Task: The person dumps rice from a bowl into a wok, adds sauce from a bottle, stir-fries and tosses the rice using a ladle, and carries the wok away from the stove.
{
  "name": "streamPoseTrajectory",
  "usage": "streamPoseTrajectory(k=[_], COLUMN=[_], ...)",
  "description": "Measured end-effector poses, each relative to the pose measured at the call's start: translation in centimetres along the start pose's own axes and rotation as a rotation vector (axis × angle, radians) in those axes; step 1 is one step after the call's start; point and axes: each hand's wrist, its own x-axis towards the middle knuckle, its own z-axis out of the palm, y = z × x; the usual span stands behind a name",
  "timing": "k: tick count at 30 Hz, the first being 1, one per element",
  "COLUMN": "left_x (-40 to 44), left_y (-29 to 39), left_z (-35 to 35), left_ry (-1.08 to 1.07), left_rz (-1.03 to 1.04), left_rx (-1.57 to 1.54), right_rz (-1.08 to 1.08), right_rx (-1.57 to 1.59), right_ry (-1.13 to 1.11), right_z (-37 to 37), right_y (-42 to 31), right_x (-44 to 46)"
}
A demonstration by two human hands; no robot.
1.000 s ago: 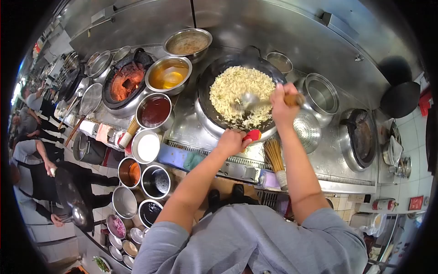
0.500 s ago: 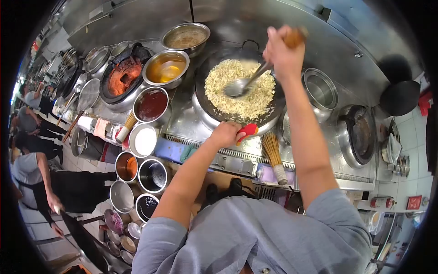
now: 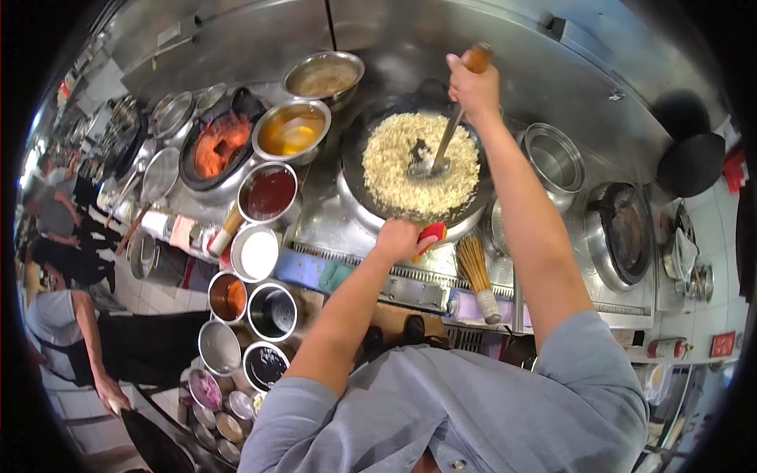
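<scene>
A dark wok (image 3: pixel 355 154) sits on the steel stove with a wide layer of rice (image 3: pixel 386 162), pale with yellowish bits, in it. My right hand (image 3: pixel 476 88) is closed around the wooden-ended handle of a ladle (image 3: pixel 448 142). The ladle slants down into the rice, its head partly sunk in the middle beside a small dark patch of bare wok. At the wok's near edge, my left hand (image 3: pixel 399 239) grips a red and yellow cloth (image 3: pixel 430 235); the wok's handle under it is hidden.
A bamboo brush (image 3: pixel 473 268) lies right of my left hand. Bowls of yellow oil (image 3: pixel 290 132) and dark red sauce (image 3: pixel 268 193) stand left of the wok, beside a glowing burner (image 3: pixel 217 150). A steel pot (image 3: pixel 554 158) stands right. A co-worker (image 3: pixel 67 331) holds a wok at lower left.
The ladle's head has moved toward the right and sunk into the rice, its shaft now steeper. My right hand has shifted left. A dark bare patch shows in the rice.
</scene>
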Motion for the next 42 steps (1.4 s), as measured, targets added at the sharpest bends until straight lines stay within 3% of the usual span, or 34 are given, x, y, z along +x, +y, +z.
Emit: streamPoseTrajectory(k=[1, 3, 4, 5, 7, 9, 11, 12, 14, 15, 16, 19, 20, 22, 23, 25, 27, 29, 30, 31, 32, 33, 35, 36, 37, 40, 42], left_x=[1.2, 1.0, 1.0, 1.3, 1.8, 1.4, 1.4, 1.4, 1.3, 1.4, 1.8, 2.0, 1.8, 0.6, 0.8, 1.2, 1.2, 1.2, 0.9, 1.0, 1.1, 1.3, 1.1, 0.6, 0.7, 0.7, 0.5], left_y=[-0.3, 0.0, -0.2, -0.5, -0.4, -0.2, -0.2, -0.3, -0.1, 0.0, -0.1, -0.5, -0.9, -0.1, 0.0, 0.0, -0.2, -0.3, -0.5, -0.7, -0.7, -0.5, 0.3, -0.3, -1.2, -2.4, -0.8], left_z=[-1.0, -1.5, -1.0, -1.0, -1.4, -1.1, -1.2, -1.1, -1.5, -1.7, -1.7, -1.5, -0.9, -0.9, -1.1, -1.9, -1.6, -1.2, -1.1, -1.3, -1.8, -2.2, -3.4, -2.4, -2.0, -2.5, -3.2], left_ry=[0.031, 0.091, 0.056, 0.024, -0.048, -0.055, -0.107, -0.103, -0.106, -0.113, -0.084, -0.076, 0.029, 0.105, -0.018, -0.135, -0.083, -0.026, 0.021, 0.01, -0.085, -0.182, -0.23, -0.118, 0.019, -0.077, -0.107], left_rz=[-0.007, -0.011, -0.023, -0.036, -0.075, -0.08, -0.105, -0.101, -0.108, -0.102, -0.114, -0.104, -0.056, -0.008, -0.055, -0.096, -0.081, -0.065, -0.049, -0.048, -0.069, -0.089, -0.158, -0.057, 0.029, 0.031, 0.007], left_rx=[0.012, -0.008, -0.017, -0.024, -0.019, 0.0, -0.017, -0.039, -0.053, -0.067, -0.062, -0.014, -0.016, -0.036, -0.012, 0.018, 0.017, -0.032, -0.073, -0.077, -0.045, -0.02, -0.109, -0.163, -0.198, -0.332, -0.24], right_rz=[-0.02, -0.088, -0.257, -0.21, -0.155, 0.076, -0.026, -0.024, -0.145, -0.112, 0.073, -0.023, -0.026, -0.127, -0.124, 0.137, 0.218, 0.098, 0.033, -0.027, -0.191, -0.234, 0.043, -0.009, 0.008, -0.294, -0.221], right_rx=[-0.098, 0.115, -0.022, 0.057, -0.121, 0.045, 0.034, 0.041, 0.119, 0.027, 0.166, -0.026, -0.026, 0.259, 0.253, -0.09, -0.015, -0.006, -0.159, -0.315, -0.214, -0.287, -0.061, 0.105, 0.101, -0.323, -0.191], right_ry=[0.031, 0.011, 0.002, -0.057, -0.027, 0.087, 0.263, 0.242, 0.183, 0.044, -0.088, 0.056, 0.048, 0.173, 0.176, 0.022, 0.012, 0.081, 0.18, 0.284, 0.193, 0.099, 0.098, 0.052, 0.046, 0.067, 0.219], right_z=[1.7, 2.5, 2.2, 2.2, -0.4, -3.8, -7.2, -6.4, -5.9, -3.1, -1.0, 1.9, 2.2, 1.4, 0.9, 0.5, -1.8, -3.4, -2.6, -2.0, -3.0, -3.3, -2.1, -0.6, 0.0, -1.3, -6.0], right_y=[-1.7, -3.8, -1.5, 2.0, 3.7, -0.1, -2.6, -0.9, 3.9, 3.2, 1.6, 0.4, 0.5, 1.8, 1.9, 0.0, -3.8, -9.2, -8.3, -5.9, 1.2, 3.5, -1.2, -5.1, -4.6, -0.2, -0.1], right_x=[1.6, -1.2, -2.3, -3.7, -0.8, 3.6, 5.8, 5.2, 2.8, 1.3, 1.8, 5.0, 4.8, 2.5, 2.5, 3.9, 5.5, 1.8, -0.8, -3.0, -3.2, -2.5, -3.2, -5.2, -6.8, -9.8, -3.8])
